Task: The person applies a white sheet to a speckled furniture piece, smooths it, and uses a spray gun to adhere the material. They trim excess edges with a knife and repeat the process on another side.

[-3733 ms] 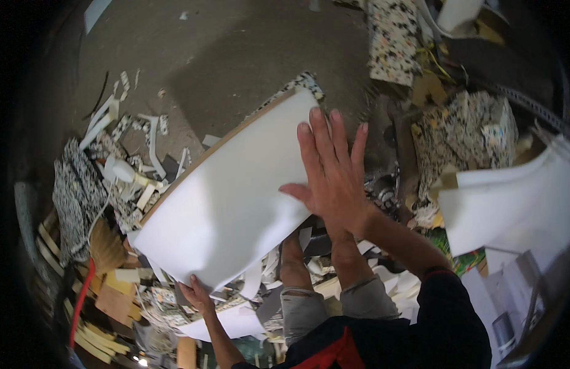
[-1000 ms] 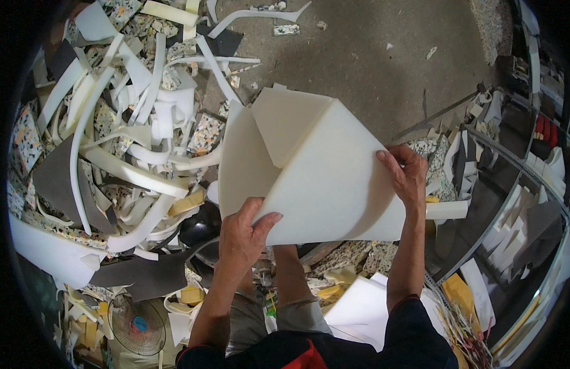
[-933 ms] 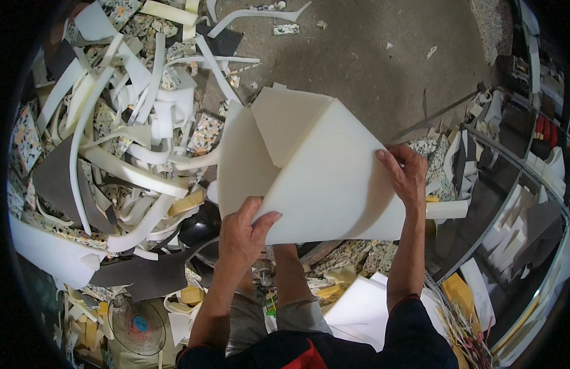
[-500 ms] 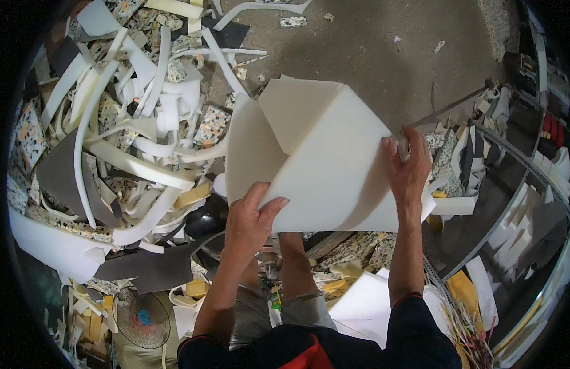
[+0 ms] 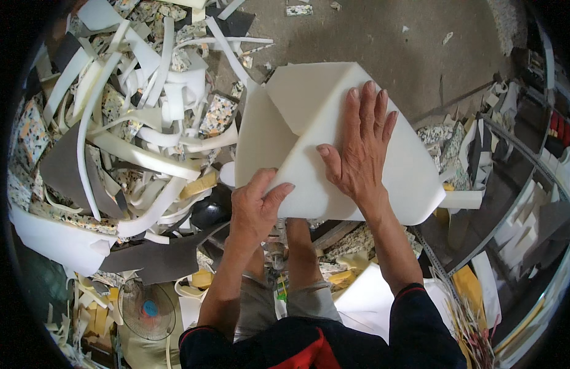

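Observation:
A large white foam sheet [image 5: 414, 178] is folded over on itself in front of me, with a creased ridge running diagonally and a hollow opening on its left. My left hand [image 5: 254, 209] grips its lower left edge, thumb on top and fingers curled round the fold. My right hand [image 5: 365, 154] lies flat on the upper face beside the ridge, fingers stretched toward the top corner and thumb out to the left. The sheet hides part of my legs and whatever is directly beneath it.
Foam strips and offcuts [image 5: 143, 157] heap up at left, with dark grey sheets [image 5: 146, 264] among them. A fan [image 5: 146, 310] stands at lower left. Bare floor [image 5: 432, 49] shows beyond the foam. A metal rack [image 5: 525, 157] holding offcuts runs along the right.
My right hand has left the sheet's right edge and flattened onto its upper face, further left. The folded sheet and my left hand appear slightly higher and further right in the view.

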A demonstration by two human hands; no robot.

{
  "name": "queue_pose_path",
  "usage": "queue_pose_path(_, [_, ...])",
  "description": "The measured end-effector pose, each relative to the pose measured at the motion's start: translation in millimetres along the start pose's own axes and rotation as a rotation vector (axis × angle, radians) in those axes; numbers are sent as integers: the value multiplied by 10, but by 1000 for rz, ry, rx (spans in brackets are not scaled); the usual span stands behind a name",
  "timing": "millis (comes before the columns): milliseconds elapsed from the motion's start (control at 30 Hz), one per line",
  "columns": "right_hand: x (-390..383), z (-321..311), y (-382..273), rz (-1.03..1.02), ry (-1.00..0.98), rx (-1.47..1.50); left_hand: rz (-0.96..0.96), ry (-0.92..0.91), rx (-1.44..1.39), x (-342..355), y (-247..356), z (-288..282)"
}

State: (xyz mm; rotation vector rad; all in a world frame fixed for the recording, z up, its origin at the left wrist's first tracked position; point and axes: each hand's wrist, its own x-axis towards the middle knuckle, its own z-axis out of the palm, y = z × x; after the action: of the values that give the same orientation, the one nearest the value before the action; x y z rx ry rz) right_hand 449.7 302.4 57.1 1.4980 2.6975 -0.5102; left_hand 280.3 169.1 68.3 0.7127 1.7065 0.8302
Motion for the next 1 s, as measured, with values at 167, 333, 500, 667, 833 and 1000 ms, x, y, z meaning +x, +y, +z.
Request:
queue_pose_path(167, [73, -7, -36, 16, -23, -84, -51, 53, 25, 110, -193, 8])
queue_pose_path(333, [74, 34, -101, 52, -44, -123, -74, 97, -16, 271, -416, 116])
queue_pose_path(500, [-47, 42, -104, 55, 31, 53, 9, 98, 66, 239, -259, 151])
queue_pose_path(667, [-400, -75, -9, 61, 105, 243, 603, 176, 602, -19, 307, 218])
queue_pose_path(833, [-1250, -172, 337, 314, 174, 148, 871, -104, 835, 229, 672, 1067])
queue_pose_path(1000, [-1864, -139, 795, 494, 204, 125, 843, -256, 1009, 389, 697, 1765])
